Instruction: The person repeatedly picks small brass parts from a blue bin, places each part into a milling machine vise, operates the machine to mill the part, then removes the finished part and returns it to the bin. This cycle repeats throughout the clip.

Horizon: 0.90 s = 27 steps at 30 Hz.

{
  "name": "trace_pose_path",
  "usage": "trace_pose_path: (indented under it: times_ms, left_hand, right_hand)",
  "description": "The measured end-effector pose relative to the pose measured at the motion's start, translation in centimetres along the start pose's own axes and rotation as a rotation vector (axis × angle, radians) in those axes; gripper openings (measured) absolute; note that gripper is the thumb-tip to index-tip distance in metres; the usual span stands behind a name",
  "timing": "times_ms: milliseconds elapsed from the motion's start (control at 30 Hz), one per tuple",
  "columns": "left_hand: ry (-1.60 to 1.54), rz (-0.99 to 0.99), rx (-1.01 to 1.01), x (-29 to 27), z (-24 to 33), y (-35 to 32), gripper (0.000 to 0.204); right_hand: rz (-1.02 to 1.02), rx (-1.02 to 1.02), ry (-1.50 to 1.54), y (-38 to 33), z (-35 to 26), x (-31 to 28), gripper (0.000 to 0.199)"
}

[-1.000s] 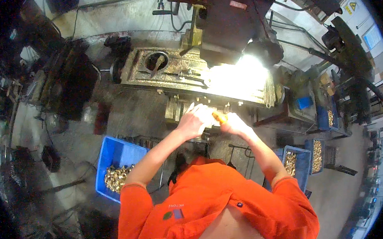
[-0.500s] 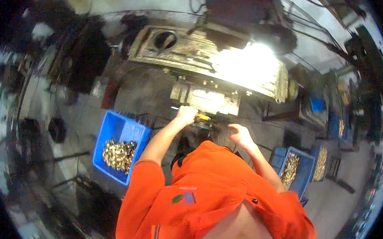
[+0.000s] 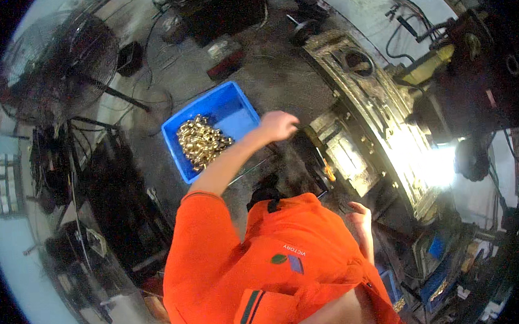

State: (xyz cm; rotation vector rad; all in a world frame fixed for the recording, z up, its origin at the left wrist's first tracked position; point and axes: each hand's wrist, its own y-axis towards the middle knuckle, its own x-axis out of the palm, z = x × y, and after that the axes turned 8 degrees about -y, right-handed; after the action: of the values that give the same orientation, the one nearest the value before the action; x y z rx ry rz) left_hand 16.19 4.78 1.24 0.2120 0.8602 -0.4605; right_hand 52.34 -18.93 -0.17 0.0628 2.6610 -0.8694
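Note:
My left hand (image 3: 278, 126) is held out beside the right rim of a blue plastic bin (image 3: 238, 91), its fingers curled closed; whatever may be inside them is hidden. A heap of small shiny brass-coloured metal parts (image 3: 200, 140) fills the left side of that bin. Lower down, my right hand (image 3: 360, 217) hovers near the front of a metal machine table (image 3: 359, 96), fingers loosely bent and apart, with nothing seen in them. Between the two hands, an orange piece (image 3: 329, 171) sits at the edge of the machine's lower block (image 3: 348, 156).
A bright lamp (image 3: 444, 165) glares over the machine table. At the lower right, blue bins (image 3: 388, 285) hold more brass-coloured parts. A large fan (image 3: 66, 67) stands at the upper left, and a dark red-fronted box (image 3: 224, 58) lies on the floor beyond the bin.
My view has turned left, so the machine now lies to the right. My left hand has left the yellow-orange piece on the machine and moved out beside the blue bin.

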Motion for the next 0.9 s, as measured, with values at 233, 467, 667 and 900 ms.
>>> trace_pose_path:
  times_ms: [233, 467, 667, 900]
  left_hand:
    - [0.140, 0.038, -0.601, -4.5, -12.3, -8.2, 0.022]
    - [0.271, -0.120, -0.694, 0.5, -13.0, -8.5, 0.019]
    - [0.341, -0.208, -0.713, 3.2, -15.6, -8.1, 0.020]
    - [0.347, -0.192, -0.704, 4.9, -16.9, -8.6, 0.020]
  right_hand:
    - [-0.134, -0.053, -0.079, 1.8, -3.5, 2.4, 0.040]
    - [-0.143, -0.089, -0.375, 0.5, -8.4, 5.1, 0.039]
    - [-0.106, -0.168, -0.458, 1.0, -6.2, 5.0, 0.036]
    - [-0.076, -0.116, -0.623, -1.1, -6.7, 5.6, 0.038]
